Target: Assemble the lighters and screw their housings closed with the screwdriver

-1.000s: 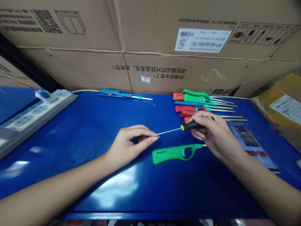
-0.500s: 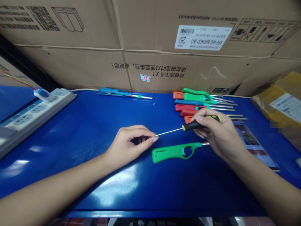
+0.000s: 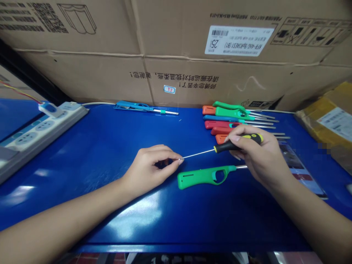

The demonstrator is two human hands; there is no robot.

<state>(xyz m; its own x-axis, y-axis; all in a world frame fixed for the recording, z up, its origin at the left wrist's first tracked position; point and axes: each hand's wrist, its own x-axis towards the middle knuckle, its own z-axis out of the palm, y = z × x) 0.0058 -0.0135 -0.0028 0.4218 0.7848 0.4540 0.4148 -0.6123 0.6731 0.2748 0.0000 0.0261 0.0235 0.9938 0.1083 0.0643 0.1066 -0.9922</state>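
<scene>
My right hand [image 3: 257, 156] grips a screwdriver [image 3: 238, 143] by its black and yellow handle. Its thin metal shaft points left and slightly down to my left hand [image 3: 154, 165]. There, my left thumb and index finger are pinched together at the screwdriver's tip; a tiny shiny bit shows between them, too small to name. Just below the shaft, a green long-necked lighter [image 3: 195, 178] lies flat on the blue table [image 3: 110, 154], its metal tube running under my right hand.
Several green, orange, red and blue lighters [image 3: 220, 125] lie in a row at the back right. A blue lighter [image 3: 134, 106] rests by the cardboard box [image 3: 170, 44]. A power strip [image 3: 41, 128] is on the left, a phone [image 3: 308, 178] and taped carton [image 3: 327, 110] on the right.
My right hand and the screwdriver have shifted slightly to the right. My left fingers stay pinched at the tip in about the same place.
</scene>
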